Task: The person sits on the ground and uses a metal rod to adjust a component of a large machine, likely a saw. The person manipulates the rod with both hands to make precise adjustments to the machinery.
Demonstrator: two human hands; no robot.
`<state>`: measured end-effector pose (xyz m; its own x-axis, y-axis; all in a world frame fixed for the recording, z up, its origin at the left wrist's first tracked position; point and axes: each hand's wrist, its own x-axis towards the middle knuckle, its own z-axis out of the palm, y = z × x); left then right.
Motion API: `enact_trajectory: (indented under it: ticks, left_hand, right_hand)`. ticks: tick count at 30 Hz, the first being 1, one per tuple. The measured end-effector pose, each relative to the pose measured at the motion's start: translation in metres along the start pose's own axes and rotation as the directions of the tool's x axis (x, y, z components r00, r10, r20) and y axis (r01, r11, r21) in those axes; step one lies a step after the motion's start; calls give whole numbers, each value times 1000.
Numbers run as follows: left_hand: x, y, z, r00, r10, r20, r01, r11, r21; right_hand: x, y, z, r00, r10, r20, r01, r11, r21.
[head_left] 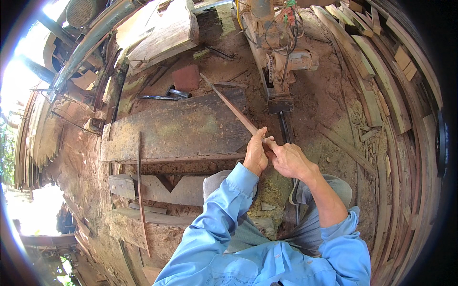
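Observation:
A long, narrow strip of wood [232,108] slants up and away to the left from my hands, its far tip over the edge of a thick weathered plank [174,125]. My left hand [256,153] is closed around the near part of the strip. Close beside it, my right hand [290,159] has its fingers curled on the strip's near end. Whether a small tool is also in the right hand cannot be made out. Beyond the plank lie a hammer [178,92] and a flat reddish block [186,77].
A rusty machine with a motor [300,60] and chain stands ahead, above a dark metal rail [285,127] running toward my legs. Stacked boards [381,81] line the right side. A thin wooden strip [141,195] leans across timbers at left. A large slab [167,38] lies farther back.

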<state>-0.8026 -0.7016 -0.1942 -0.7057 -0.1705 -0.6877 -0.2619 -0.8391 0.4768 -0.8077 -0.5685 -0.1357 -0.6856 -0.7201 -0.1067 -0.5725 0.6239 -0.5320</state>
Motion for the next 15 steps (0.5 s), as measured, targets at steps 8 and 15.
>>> enact_trajectory:
  ticks: [8, 15]
  left_hand:
    - [-4, 2, 3, 1000, 5, 3, -5, 1000, 5]
    - [1, -2, -1, 1000, 17, 12, -17, 1000, -8]
  right_hand:
    - [-1, 0, 0, 1000, -1, -20, 1, 1000, -14]
    - [0, 0, 2, 1000, -4, -17, 4, 1000, 1]
